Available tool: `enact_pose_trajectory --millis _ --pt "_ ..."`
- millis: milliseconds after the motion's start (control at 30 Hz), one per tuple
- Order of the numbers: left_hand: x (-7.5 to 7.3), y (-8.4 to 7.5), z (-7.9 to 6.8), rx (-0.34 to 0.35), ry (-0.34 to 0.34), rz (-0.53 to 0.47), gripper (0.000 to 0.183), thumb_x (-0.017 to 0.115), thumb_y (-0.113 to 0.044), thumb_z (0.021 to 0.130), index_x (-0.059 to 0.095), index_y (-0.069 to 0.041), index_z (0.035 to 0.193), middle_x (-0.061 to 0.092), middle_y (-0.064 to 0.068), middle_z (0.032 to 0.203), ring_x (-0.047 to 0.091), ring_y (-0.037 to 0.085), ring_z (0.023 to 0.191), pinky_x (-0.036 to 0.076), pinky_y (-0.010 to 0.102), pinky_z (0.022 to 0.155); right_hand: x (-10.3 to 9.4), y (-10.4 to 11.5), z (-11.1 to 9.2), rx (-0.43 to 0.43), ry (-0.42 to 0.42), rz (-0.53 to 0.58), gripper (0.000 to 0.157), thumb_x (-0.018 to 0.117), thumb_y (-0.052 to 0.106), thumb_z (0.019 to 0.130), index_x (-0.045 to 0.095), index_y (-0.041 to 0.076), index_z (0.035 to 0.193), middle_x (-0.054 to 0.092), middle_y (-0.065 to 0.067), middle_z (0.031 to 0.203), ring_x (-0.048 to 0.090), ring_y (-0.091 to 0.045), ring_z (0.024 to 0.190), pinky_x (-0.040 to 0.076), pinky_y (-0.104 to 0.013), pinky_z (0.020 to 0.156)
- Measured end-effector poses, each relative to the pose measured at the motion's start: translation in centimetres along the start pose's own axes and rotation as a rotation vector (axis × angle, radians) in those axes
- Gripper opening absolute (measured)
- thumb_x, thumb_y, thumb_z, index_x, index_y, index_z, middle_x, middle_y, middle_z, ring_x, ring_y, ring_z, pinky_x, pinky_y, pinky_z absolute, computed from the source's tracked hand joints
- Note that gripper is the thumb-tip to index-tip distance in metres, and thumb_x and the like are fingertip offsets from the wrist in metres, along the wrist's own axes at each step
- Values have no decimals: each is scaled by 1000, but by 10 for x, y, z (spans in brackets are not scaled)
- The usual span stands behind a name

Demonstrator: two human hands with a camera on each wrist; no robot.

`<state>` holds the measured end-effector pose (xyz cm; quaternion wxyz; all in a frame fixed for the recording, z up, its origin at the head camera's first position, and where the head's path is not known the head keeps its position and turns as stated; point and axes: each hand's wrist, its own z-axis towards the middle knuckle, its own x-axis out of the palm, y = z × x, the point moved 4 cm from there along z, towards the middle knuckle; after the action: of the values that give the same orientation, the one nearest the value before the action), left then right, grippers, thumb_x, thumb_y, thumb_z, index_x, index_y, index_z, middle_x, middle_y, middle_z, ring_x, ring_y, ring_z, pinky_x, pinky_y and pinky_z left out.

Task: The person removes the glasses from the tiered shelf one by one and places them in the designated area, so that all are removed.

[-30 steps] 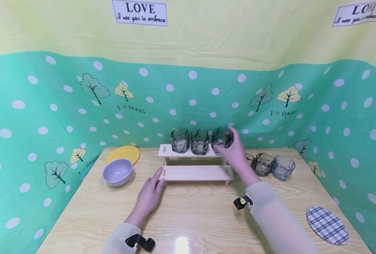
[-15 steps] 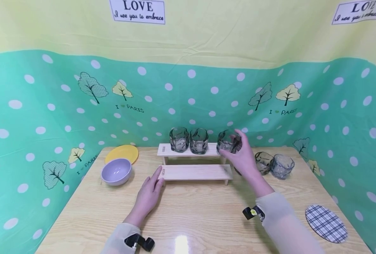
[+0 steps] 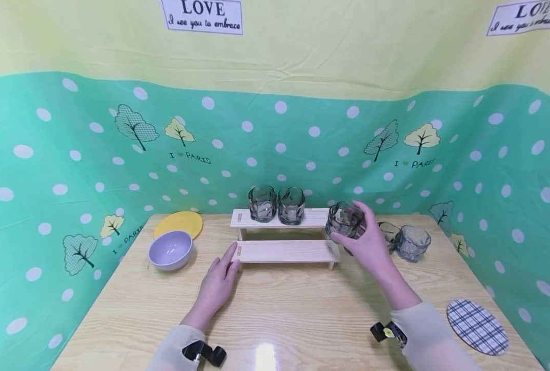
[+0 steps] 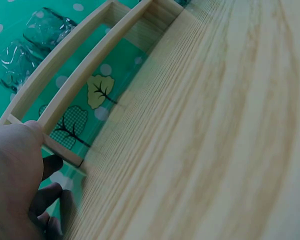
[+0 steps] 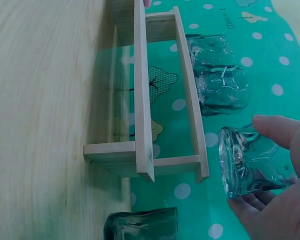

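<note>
My right hand (image 3: pixel 372 245) grips a smoky faceted drinking glass (image 3: pixel 343 220) between thumb and fingers, off the shelf's right end. The right wrist view shows that glass (image 5: pixel 250 162) tipped on its side relative to the camera, apart from the shelf. At the left end of a two-tier wooden shelf (image 3: pixel 284 252), my left hand (image 3: pixel 216 283) holds the lower tier's corner. The thumb lies against its front edge in the left wrist view, the other fingers bent behind the end. Two matching glasses (image 3: pixel 263 204) stand on the upper tier's left half.
Right of the shelf, more glasses (image 3: pixel 413 243) stand on the table (image 3: pixel 293 309), one partly hidden behind my right hand. A purple bowl (image 3: pixel 170 251) and a yellow plate (image 3: pixel 188 221) sit left. A checked round mat (image 3: pixel 477 327) lies front right. A patterned cloth (image 3: pixel 275 149) hangs behind.
My right hand has lifted the third glass off the upper tier's right end and carried it right, lower and nearer. My left hand stays at the shelf's left end.
</note>
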<state>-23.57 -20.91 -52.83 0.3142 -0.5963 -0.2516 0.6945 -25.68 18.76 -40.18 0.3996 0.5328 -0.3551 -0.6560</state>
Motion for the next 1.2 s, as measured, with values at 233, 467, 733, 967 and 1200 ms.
enact_pose_trajectory --millis 233,467,733,967,1200 --pt "0 -1 -1 1 -4 2 58 49 -37 120 35 -24 175 50 13 168 34 52 159 23 66 132 -8 -7 -16 14 0 -16 111 97 30 89 27 23 175 42 -20 167 42 -47 155 35 -60 129" --pt "0 -2 -1 -15 -2 10 58 47 -39 120 35 -26 175 50 14 168 31 57 158 26 72 128 -16 -14 -31 29 23 -42 112 97 30 89 26 20 175 34 -23 173 37 -50 157 32 -60 131" --pt "0 -1 -2 -22 5 8 58 48 -39 120 35 -28 176 50 14 168 30 57 158 27 73 128 -22 -28 -43 40 37 -45 112 97 23 89 25 12 175 37 -27 169 38 -51 156 32 -61 130" --pt "0 0 -1 -22 2 4 58 49 -39 120 35 -28 175 50 14 168 31 57 158 26 73 128 -25 -42 -51 61 55 -65 109 97 22 89 28 10 172 31 -29 172 39 -56 153 34 -64 128" --pt "0 -1 -1 -13 0 6 58 49 -38 120 35 -27 175 49 13 169 31 54 159 24 69 131 -24 -57 -56 105 74 -129 109 97 27 89 28 12 172 29 -31 173 41 -62 149 39 -69 122"
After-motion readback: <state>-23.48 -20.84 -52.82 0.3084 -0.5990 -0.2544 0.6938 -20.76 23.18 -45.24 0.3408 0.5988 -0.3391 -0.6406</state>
